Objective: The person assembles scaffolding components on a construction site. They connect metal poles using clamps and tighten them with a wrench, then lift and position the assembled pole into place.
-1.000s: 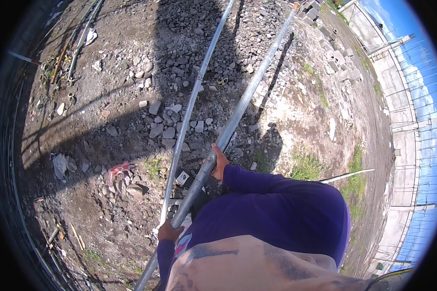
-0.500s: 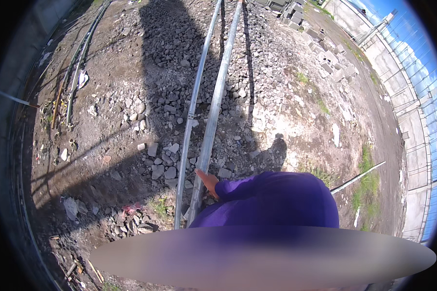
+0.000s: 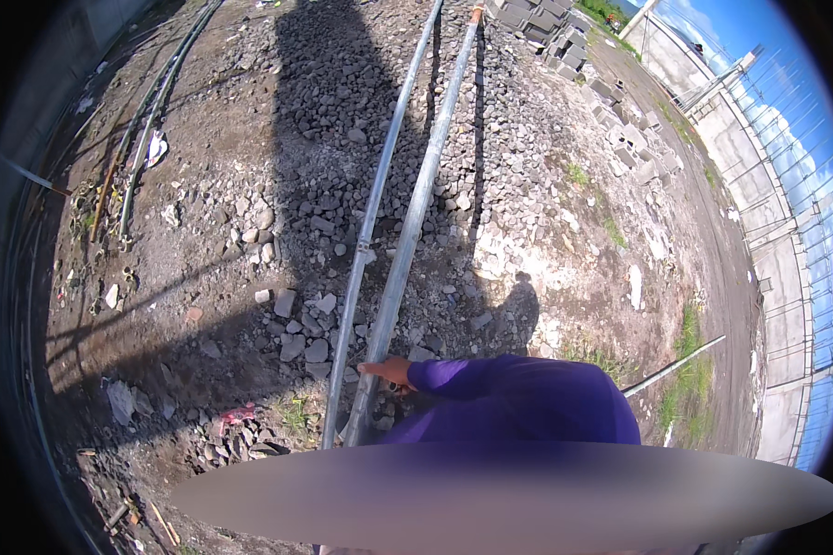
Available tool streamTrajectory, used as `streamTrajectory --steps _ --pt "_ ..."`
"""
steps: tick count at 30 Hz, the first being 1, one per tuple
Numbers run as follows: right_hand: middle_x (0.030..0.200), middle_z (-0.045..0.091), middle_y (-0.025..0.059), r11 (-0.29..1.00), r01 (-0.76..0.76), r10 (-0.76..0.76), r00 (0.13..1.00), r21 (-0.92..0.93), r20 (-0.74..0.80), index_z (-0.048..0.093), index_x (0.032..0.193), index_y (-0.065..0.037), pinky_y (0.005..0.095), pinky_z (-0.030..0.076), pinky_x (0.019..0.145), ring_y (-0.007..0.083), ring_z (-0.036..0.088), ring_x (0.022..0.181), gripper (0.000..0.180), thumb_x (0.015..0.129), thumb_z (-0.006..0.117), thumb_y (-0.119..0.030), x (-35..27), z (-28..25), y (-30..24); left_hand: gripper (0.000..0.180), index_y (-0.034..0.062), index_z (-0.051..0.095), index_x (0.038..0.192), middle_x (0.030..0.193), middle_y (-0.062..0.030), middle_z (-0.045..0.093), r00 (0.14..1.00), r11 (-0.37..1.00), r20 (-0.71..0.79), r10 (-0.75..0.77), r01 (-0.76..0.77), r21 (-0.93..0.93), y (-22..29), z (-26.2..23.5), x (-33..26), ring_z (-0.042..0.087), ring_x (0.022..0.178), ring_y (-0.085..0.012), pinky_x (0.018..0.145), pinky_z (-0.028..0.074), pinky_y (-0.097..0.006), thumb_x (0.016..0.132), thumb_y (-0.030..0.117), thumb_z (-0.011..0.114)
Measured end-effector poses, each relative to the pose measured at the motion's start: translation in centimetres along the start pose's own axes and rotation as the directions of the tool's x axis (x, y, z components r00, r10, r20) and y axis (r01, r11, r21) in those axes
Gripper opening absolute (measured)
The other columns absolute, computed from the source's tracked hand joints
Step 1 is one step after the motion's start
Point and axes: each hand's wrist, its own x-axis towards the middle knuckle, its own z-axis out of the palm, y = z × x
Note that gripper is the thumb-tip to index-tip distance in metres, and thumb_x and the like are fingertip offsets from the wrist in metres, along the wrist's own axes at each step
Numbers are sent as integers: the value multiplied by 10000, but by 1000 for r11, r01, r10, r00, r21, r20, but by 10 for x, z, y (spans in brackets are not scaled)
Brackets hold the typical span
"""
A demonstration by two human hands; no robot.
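Note:
Two long grey metal pipes run side by side from near me toward the far top of the view. The right one is a thicker metal pipe (image 3: 415, 217) with an orange-brown far end. Left of it is a thinner metal pipe (image 3: 377, 203) with a small fitting partway along. From a purple sleeve, my right hand (image 3: 393, 372) reaches leftward to the thicker pipe, a digit laid across its top and other fingers curled beside it. How far they wrap underneath is hidden. My left hand is out of view.
Below the pipes spreads a gravel heap (image 3: 342, 83), with larger stones nearer me. Grey concrete blocks (image 3: 551, 32) are stacked far right, several lying loose. A thin pole (image 3: 674, 367) slants at the right. More pipes (image 3: 162, 116) lie left. A concrete wall (image 3: 777, 277) bounds the right.
The view has tipped slightly, so the scene sits a little lower. My right hand has turned from pointing up along the thicker pipe to lying across it, with curled fingers now showing.

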Motion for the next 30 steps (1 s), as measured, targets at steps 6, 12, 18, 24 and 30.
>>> streamTrajectory --steps 6,12,18,24,30 --pt "625 498 17 917 -87 -79 917 389 390 557 757 -147 320 361 480 153 480 509 508 961 630 -607 7 -49 44 624 12 722 992 997 -259 731 995 996 -96 25 -33 -86 -7 -27 -18 709 999 -425 842 561 -486 647 513 858" --pt "682 611 129 736 150 121 930 660 -347 560 851 -60 417 561 542 285 643 576 440 1072 425 -415 48 -149 19 552 -1 708 983 945 -236 738 983 996 -180 31 -46 -80 14 -66 -46 723 953 -404 829 567 -463 608 368 873" --pt "1106 677 228 282 418 -59 906 863 -420 483 1364 -136 525 580 772 357 685 918 404 1085 381 -410 125 -245 -71 509 6 702 1013 1001 -215 745 982 983 -86 -166 158 -96 63 -103 -89 731 944 -362 872 566 -417 576 219 854" --pt "965 687 136 368 491 -391 852 790 -347 622 908 -55 398 555 835 247 674 874 326 1035 457 -305 182 -305 -116 470 163 707 1108 960 -160 753 945 985 -277 -173 172 -28 82 -71 -132 731 926 -347 850 580 -453 652 248 785" --pt "979 736 143 546 335 -813 434 -768 -388 674 942 -71 449 550 786 305 709 901 379 924 620 -445 189 -333 -87 494 157 667 1096 944 -148 728 885 969 -396 -246 216 -119 93 -47 -144 712 930 -372 825 568 -481 635 254 815"
